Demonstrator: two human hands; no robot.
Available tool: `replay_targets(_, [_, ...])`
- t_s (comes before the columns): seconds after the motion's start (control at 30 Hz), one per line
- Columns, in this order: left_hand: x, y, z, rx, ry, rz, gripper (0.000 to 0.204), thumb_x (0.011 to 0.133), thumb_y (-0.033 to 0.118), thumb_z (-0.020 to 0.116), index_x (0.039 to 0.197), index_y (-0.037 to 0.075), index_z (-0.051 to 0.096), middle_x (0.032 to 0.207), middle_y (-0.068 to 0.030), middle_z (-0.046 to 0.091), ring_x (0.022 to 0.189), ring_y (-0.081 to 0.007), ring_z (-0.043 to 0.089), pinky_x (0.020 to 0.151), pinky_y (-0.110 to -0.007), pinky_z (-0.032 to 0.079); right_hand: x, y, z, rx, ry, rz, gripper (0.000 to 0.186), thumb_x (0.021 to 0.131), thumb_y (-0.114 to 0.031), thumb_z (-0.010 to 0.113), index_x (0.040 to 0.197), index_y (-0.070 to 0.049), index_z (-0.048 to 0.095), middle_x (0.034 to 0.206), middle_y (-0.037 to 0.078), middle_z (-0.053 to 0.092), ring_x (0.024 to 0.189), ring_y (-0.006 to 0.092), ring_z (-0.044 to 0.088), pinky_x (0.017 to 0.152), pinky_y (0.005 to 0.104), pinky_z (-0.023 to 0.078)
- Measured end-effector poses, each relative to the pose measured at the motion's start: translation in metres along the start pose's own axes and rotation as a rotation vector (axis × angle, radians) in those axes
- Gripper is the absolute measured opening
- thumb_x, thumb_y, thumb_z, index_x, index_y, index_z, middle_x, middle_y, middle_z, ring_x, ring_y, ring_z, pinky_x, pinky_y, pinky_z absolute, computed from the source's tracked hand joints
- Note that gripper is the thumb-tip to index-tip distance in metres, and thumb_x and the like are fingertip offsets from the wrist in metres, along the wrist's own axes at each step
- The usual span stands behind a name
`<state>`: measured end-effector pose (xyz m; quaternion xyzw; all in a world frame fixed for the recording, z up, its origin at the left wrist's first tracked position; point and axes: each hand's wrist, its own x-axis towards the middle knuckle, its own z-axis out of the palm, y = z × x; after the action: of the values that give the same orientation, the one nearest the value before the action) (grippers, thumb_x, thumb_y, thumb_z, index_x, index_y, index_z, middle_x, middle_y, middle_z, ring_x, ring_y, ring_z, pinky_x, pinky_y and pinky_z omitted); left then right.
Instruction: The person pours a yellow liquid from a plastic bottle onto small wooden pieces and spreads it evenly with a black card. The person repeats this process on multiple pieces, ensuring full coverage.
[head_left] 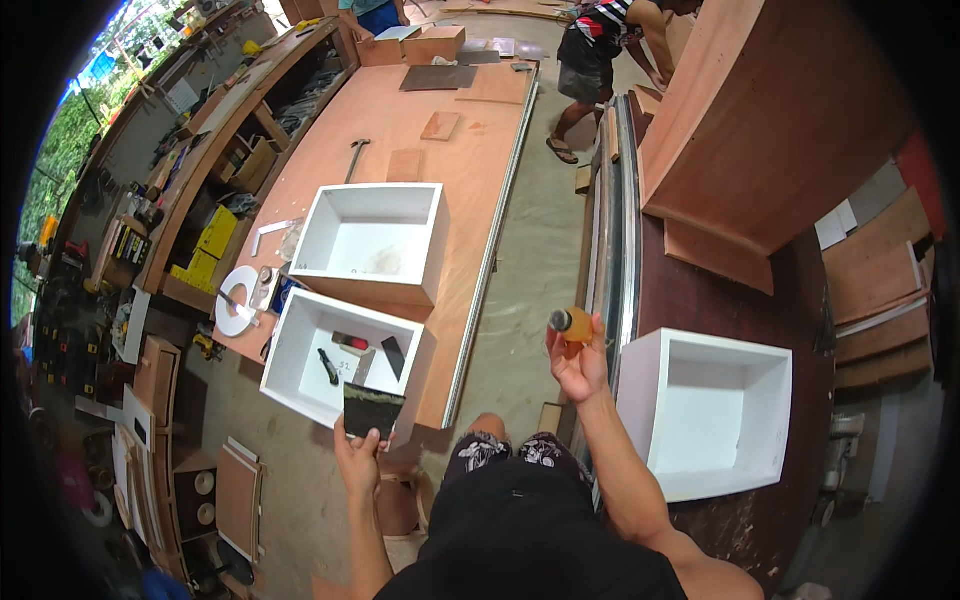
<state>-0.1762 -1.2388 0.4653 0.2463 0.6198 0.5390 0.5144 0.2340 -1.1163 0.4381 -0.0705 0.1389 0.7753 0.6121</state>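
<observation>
Your black shirt (530, 545) is closest, low and to the right of the near white box (310, 345), which sits on the wooden tabletop (475, 240). Left of that box lies a white ring-shaped roll (236, 326). Inside the box you have a slim dark tool (328, 367), a red-and-black piece (350, 342) and a dark flat rectangle (393, 357). At its near edge, your left hand (358, 460) is closed in a pinch on the lower edge of a dark square panel (374, 412); the fingers behind it are hidden. Just beyond the box stands a second white box (370, 235), with a hammer (356, 155) farther beyond. Well right of the near box, your right hand (580, 372) is turned palm up, fingers curled around a small amber bottle (578, 328), its dark cap tipped leftward. Farther right, a third white box (722, 410) rests on a dark red-brown surface (700, 290).
</observation>
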Motion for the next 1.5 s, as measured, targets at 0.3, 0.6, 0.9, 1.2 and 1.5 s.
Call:
replay_targets(0.3, [0.171, 0.011, 0.145, 0.020, 0.022, 0.014, 0.030, 0.106, -0.008, 0.059, 0.133, 0.006, 0.057, 0.111, -0.0112, 0.072, 0.097, -0.0225, 0.078, 0.075, -0.024, 0.058, 0.209, -0.096, 0.087, 0.210, 0.121, 0.011, 0.054, 0.092, -0.037, 0.090, 0.126, 0.000, 0.068, 0.128, 0.015, 0.068, 0.121, 0.0332, 0.067, 0.094, 0.0340, 0.069])
replay_targets(0.6, [0.339, 0.047, 0.316, -0.052, 0.135, 0.022, 0.036, 0.112, -0.001, 0.052, 0.146, -0.006, 0.059, 0.131, -0.0161, 0.068, 0.110, -0.0231, 0.077, 0.088, -0.029, 0.061, 0.367, -0.230, 0.144, 0.175, 0.117, 0.020, 0.050, 0.090, -0.036, 0.091, 0.120, 0.000, 0.072, 0.124, 0.013, 0.069, 0.119, 0.0303, 0.065, 0.089, 0.0326, 0.070])
replay_targets(0.9, [0.480, 0.104, 0.460, 0.264, 0.206, 0.123, 0.057, 0.109, 0.010, 0.062, 0.164, 0.005, 0.046, 0.119, -0.0145, 0.074, 0.103, -0.0171, 0.076, 0.089, -0.029, 0.057, 0.543, -0.364, 0.172, 0.230, 0.132, 0.148, 0.051, 0.094, -0.037, 0.088, 0.119, 0.003, 0.071, 0.117, 0.016, 0.066, 0.114, 0.0295, 0.066, 0.095, 0.0344, 0.070])
replay_targets(1.2, [0.565, 0.126, 0.567, 0.313, 0.354, 0.130, 0.068, 0.104, 0.010, 0.072, 0.165, 0.002, 0.041, 0.097, -0.0068, 0.075, 0.085, -0.0082, 0.068, 0.085, -0.023, 0.052, 0.734, -0.455, 0.300, -0.106, -0.032, 0.149, 0.043, 0.102, -0.043, 0.078, 0.124, -0.006, 0.074, 0.124, 0.014, 0.074, 0.118, 0.0319, 0.065, 0.094, 0.0358, 0.068])
replay_targets(1.5, [0.783, 0.108, 0.555, 0.634, 0.353, 0.150, 0.105, 0.088, 0.012, 0.088, 0.169, 0.001, 0.024, 0.154, -0.0235, 0.041, 0.120, -0.0317, 0.071, 0.095, -0.038, 0.061, 0.876, -0.479, 0.297, 0.011, -0.035, 0.325, 0.052, 0.099, -0.049, 0.079, 0.111, -0.001, 0.064, 0.091, 0.004, 0.052, 0.086, 0.0141, 0.061, 0.075, 0.0287, 0.053])
